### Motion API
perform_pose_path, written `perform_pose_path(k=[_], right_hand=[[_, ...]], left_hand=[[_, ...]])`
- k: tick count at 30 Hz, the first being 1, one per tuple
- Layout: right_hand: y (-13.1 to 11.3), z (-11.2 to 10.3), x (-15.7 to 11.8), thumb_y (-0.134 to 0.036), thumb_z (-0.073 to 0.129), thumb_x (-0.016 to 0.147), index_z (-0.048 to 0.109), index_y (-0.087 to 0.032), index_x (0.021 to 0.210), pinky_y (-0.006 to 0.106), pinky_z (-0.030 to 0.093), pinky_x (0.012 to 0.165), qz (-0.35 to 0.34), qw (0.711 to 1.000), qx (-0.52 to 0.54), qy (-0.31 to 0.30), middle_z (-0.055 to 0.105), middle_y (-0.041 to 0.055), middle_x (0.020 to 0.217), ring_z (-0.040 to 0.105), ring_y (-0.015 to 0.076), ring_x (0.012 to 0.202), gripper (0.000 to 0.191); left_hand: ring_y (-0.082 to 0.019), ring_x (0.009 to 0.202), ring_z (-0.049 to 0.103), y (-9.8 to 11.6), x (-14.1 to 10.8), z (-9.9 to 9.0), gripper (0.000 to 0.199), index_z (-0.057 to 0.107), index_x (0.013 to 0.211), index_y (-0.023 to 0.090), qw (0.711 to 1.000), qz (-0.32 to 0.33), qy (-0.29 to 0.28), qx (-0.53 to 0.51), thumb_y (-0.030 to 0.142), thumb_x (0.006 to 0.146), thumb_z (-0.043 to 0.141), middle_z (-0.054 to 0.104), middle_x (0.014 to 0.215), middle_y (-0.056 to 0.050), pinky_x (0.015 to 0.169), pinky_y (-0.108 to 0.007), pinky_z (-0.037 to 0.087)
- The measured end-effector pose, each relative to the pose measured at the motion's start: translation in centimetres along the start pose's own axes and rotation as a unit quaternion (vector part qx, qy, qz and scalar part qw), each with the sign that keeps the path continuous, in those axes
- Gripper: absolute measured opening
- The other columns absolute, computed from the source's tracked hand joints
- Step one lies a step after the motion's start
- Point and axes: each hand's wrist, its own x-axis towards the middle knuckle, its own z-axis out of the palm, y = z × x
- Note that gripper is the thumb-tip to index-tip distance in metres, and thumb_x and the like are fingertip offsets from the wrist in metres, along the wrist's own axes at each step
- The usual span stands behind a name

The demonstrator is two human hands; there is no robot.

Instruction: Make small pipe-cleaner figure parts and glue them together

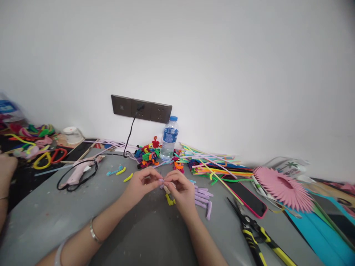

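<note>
My left hand (pixel 142 184) and my right hand (pixel 180 188) meet over the middle of the grey table (pixel 133 229). Both pinch a small lilac piece of pipe cleaner (pixel 161 181) between thumbs and forefingers; its full shape is hidden by the fingers. Just beneath my right hand lies a bent yellow-green piece of pipe cleaner (pixel 169 200). Several short lilac pipe cleaner pieces (pixel 202 195) are spread to the right of that hand. Left of my left hand are short yellow pieces (pixel 128 177) and a light blue piece (pixel 113 171).
A water bottle (pixel 169 138) stands by the wall beside colourful pipe cleaner figures (pixel 148 153). Loose pipe cleaners (pixel 222 166), a phone (pixel 248 197), yellow-black pliers (pixel 253 229) and a pink pleated paper disc (pixel 283 188) lie right. Left are a corded pink glue gun (pixel 76 173), scissors (pixel 50 159) and another person's hand (pixel 7 170).
</note>
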Motion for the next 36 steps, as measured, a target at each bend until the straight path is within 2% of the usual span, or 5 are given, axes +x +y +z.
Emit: perform_pose_path(k=[11,17,24,30,36], right_hand=[[0.57,0.20,0.05,-0.032,0.074,0.079,0.070,-0.023,0.087,0.028,0.052,0.067,0.027,0.996,0.085,-0.014,0.063,0.0056,0.091,0.061,0.0161,0.078,0.013],[0.40,-0.05,0.20,-0.039,0.075,0.078,0.066,-0.021,0.075,0.031,0.052,0.070,0.041,0.996,0.071,-0.034,0.064,0.0065,0.086,0.062,0.0188,0.081,0.021],[0.57,-0.23,0.21,-0.033,0.073,0.080,0.066,-0.021,0.077,0.029,0.050,0.070,0.048,0.992,0.098,-0.068,0.063,0.0044,0.081,0.061,0.0179,0.078,0.015],[0.60,-0.45,0.09,-0.034,0.068,0.085,0.065,-0.021,0.079,0.028,0.048,0.070,0.053,0.993,0.079,-0.069,0.062,0.0046,0.084,0.059,0.0171,0.080,0.015],[0.92,-0.43,0.10,-0.034,0.066,0.086,0.063,-0.021,0.083,0.028,0.048,0.072,0.047,0.994,0.070,-0.076,0.060,0.0054,0.090,0.059,0.0171,0.083,0.014]], left_hand=[[-0.014,0.069,0.054,-0.35,-0.07,-0.28,0.014,0.072,0.077,0.017,0.997,0.067,-0.001,0.044,0.030,0.081,0.072,0.062,0.073,-0.001,0.065,-0.025,0.040],[-0.015,0.074,0.056,-0.09,-0.10,-0.37,0.018,0.070,0.078,0.017,0.994,0.081,-0.025,0.072,0.033,0.084,0.069,0.063,0.077,-0.003,0.067,-0.026,0.042],[-0.013,0.069,0.053,0.41,-0.02,-0.63,0.019,0.070,0.075,0.017,0.986,0.116,-0.037,0.118,0.033,0.084,0.068,0.061,0.072,-0.002,0.061,-0.024,0.040],[-0.011,0.062,0.050,0.25,-0.12,-0.30,0.011,0.071,0.076,0.017,0.985,0.109,-0.002,0.137,0.026,0.082,0.069,0.061,0.071,0.000,0.056,-0.022,0.037],[-0.011,0.065,0.050,0.13,0.08,-0.43,0.011,0.071,0.079,0.018,0.985,0.104,-0.006,0.138,0.027,0.084,0.068,0.060,0.074,0.000,0.057,-0.022,0.037]])
